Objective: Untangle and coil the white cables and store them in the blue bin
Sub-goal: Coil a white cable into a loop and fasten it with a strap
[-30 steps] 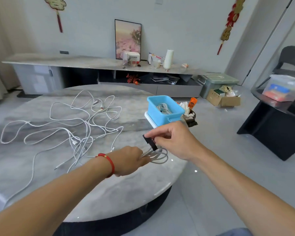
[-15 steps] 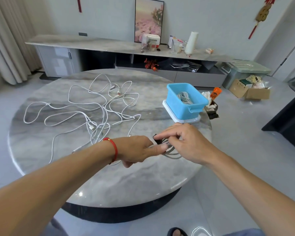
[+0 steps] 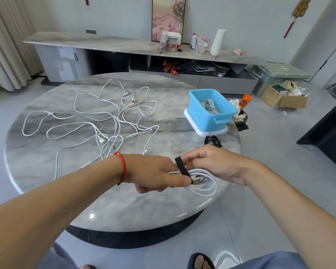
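Observation:
My left hand [image 3: 157, 174] grips a coiled white cable [image 3: 206, 186] low over the round marble table [image 3: 124, 200], thumb pressed on a black strap [image 3: 182, 167] that wraps the coil. My right hand [image 3: 215, 162] pinches the strap's upper end. A tangle of white cables [image 3: 107, 121] sprawls across the table's left and middle. The blue bin [image 3: 209, 111] stands on a white lid at the table's right side, with a coiled white cable [image 3: 209, 105] inside.
More black straps [image 3: 212, 141] lie on the table just in front of the bin. Beyond the table's right edge are a small dark basket with an orange bottle [image 3: 244, 100], a cardboard box [image 3: 283, 98] and a dark table [image 3: 330, 136]. A long low cabinet [image 3: 113, 53] runs along the wall.
The view has tipped down and drawn closer. Both hands have lowered the coil toward the table, and the black strap now lies across the coil under my left thumb.

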The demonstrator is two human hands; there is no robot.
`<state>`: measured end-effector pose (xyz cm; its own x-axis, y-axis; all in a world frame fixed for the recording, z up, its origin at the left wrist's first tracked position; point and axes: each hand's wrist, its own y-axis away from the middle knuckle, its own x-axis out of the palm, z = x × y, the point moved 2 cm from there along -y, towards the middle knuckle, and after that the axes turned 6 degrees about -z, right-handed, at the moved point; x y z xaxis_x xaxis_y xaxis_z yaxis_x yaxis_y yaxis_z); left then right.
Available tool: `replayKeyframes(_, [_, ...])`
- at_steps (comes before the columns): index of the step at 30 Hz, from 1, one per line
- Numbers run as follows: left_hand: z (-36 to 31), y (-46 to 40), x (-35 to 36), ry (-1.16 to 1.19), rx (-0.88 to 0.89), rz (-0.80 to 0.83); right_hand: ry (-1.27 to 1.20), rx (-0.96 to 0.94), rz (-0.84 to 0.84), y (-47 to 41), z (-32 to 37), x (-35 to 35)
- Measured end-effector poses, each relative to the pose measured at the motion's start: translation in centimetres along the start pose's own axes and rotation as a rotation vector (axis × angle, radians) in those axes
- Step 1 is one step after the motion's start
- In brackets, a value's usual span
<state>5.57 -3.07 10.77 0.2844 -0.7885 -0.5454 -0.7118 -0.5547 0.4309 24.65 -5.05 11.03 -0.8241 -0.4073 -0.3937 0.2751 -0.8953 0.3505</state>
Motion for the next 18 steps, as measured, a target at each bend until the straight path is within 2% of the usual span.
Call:
replayKeyframes(3, [0.0, 0.3, 0.3, 0.139, -0.035, 0.096, -0.218, 0.100, 0.133, 0.3, -0.6, -0.1])
replayKeyframes(6, [0.2, 0.5, 0.4, 0.154, -0.053, 0.158, -0.218, 0.037, 0.167, 0.2, -0.4, 0.1])
replayKeyframes(11, [0.3, 0.7, 0.5, 0.156, -0.078, 0.229, -0.154, -0.145, 0.093, -0.3, 0.4, 0.8])
replayKeyframes(14, [0.3, 0.9, 0.3, 0.210, -0.073, 0.252, -0.130, -0.143, 0.023, -0.6, 0.1, 0.8])
replayKeyframes(18, [0.8, 1.2, -0.2, 0.352, -0.038, 0.234, -0.064, -0.141, 0.013, -0.5, -0.5, 0.4])
